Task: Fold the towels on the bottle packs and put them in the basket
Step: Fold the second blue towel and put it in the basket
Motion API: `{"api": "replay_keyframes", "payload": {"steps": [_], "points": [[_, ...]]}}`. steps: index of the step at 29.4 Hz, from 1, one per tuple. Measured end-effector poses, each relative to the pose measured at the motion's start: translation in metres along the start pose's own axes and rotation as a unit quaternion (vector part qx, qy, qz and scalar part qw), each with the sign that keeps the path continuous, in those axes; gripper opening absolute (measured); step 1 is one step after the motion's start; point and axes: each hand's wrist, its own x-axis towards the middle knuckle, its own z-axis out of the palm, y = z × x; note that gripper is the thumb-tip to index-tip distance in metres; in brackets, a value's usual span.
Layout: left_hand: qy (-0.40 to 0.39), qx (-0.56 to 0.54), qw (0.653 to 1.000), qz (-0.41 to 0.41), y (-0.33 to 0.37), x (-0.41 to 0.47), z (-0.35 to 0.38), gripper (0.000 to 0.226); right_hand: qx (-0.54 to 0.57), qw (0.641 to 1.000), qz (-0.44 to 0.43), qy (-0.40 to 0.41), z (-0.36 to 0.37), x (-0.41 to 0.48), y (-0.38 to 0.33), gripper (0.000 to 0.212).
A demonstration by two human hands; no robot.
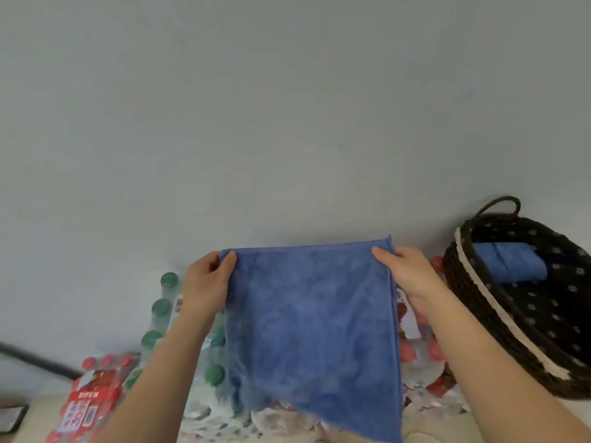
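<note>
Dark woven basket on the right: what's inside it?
A folded blue towel lies inside the dark woven basket, on dotted dark lining. Whatever is under that towel is hidden.

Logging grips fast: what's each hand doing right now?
Left hand: pinches the top left corner of the blue square cloth towel.
Right hand: pinches that towel's top right corner.

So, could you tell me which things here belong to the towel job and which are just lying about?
Job: blue towel, pinched by left hand and right hand; basket; folded towel inside it; bottle packs.
Lying about: dark bar by the wall; dark flat object, lower left.
</note>
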Motion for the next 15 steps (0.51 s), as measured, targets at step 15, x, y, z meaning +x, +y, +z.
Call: {"api": "replay_keyframes", "payload": {"steps": [15], "points": [[-0.309,-0.136,0.94,-0.043,0.056,-0.038,0.05,0.033,0.034,0.989,-0.104,-0.102,0.059,-0.028,-0.008,0.025]]}}
